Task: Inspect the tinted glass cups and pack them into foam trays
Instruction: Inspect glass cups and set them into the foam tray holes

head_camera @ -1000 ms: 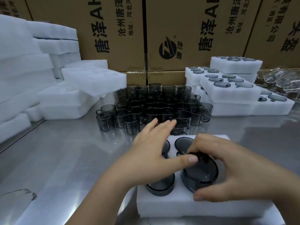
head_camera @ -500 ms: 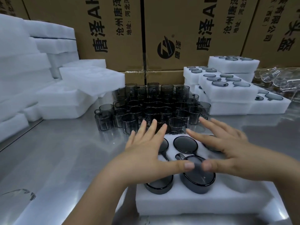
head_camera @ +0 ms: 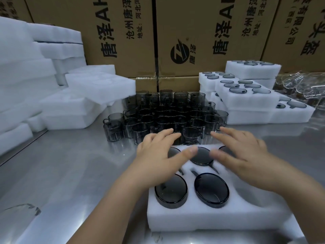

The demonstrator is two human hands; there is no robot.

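White foam tray (head_camera: 211,219) lay toward the counter's (head_camera: 70,173) near edge, with tinted cups (head_camera: 212,190) seated in its pockets, two in the near row. My left grip (head_camera: 158,155) and right grip (head_camera: 246,155) were both spread wide over the tray's far row, fingers straight, holding nothing; whether they touched foam I could not tell. Loose cups (head_camera: 167,115) stood packed together just past the tray's far edge. Bare steel lay left of the tray. Empty foam stacks (head_camera: 84,103) lined the counter's left edge, filled trays (head_camera: 246,97) its far right.
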